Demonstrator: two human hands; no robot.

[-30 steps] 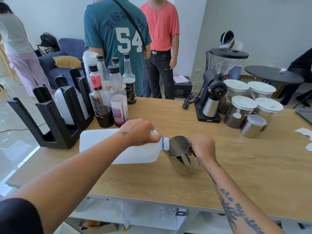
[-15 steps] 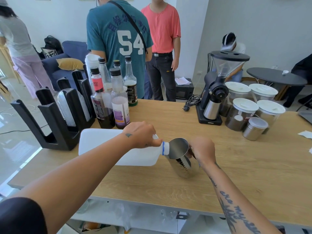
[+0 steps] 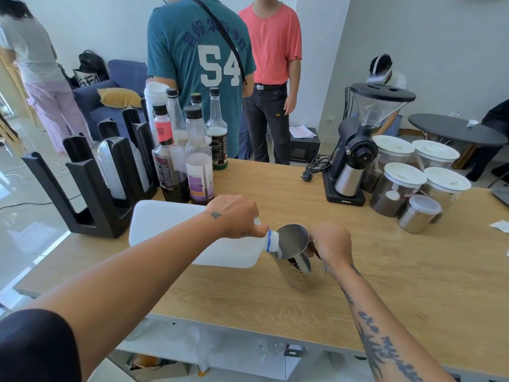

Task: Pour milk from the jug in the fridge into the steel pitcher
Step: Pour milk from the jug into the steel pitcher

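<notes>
Left hand (image 3: 234,215) tips white milk jug (image 3: 176,232) on its side, blue-ringed neck at rim of steel pitcher (image 3: 298,257), gripped tilted by right hand (image 3: 332,244), over wooden counter (image 3: 385,285).

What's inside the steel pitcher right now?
The milk jug spout sits at the steel pitcher rim. Bare steel wall and measuring marks show inside; the bottom and any milk level are hidden.

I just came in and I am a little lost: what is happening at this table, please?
A person is pouring milk. The left hand holds a white plastic jug tipped nearly flat, its neck at the rim of a steel pitcher. The right hand holds the pitcher, tilted toward the jug, over the wooden table. How much milk is inside cannot be seen. Syrup bottles and a coffee grinder stand behind.
</notes>
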